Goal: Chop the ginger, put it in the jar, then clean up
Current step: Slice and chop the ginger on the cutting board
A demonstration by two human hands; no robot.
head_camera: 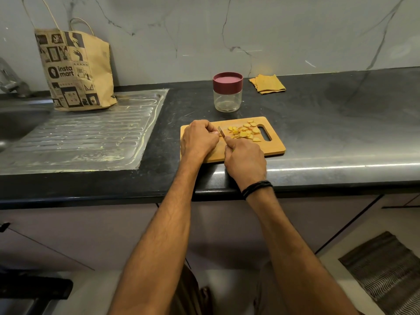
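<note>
A wooden cutting board [276, 147] lies on the dark counter near its front edge. Several yellow ginger slices [245, 132] are piled on its right half, beside the handle slot. My right hand [245, 161] is closed around a knife [221, 132], whose blade points away from me at the slices' left edge. My left hand [198, 139] rests curled on the board's left part, fingertips pinched on a small ginger piece that is mostly hidden. Behind the board stands a clear glass jar [227, 98] with a maroon lid on.
A folded yellow cloth [268, 84] lies at the back, right of the jar. A brown paper bag [75, 69] stands on the steel drainboard [91, 137] at left, beside the sink. A striped mat [386, 273] lies on the floor lower right.
</note>
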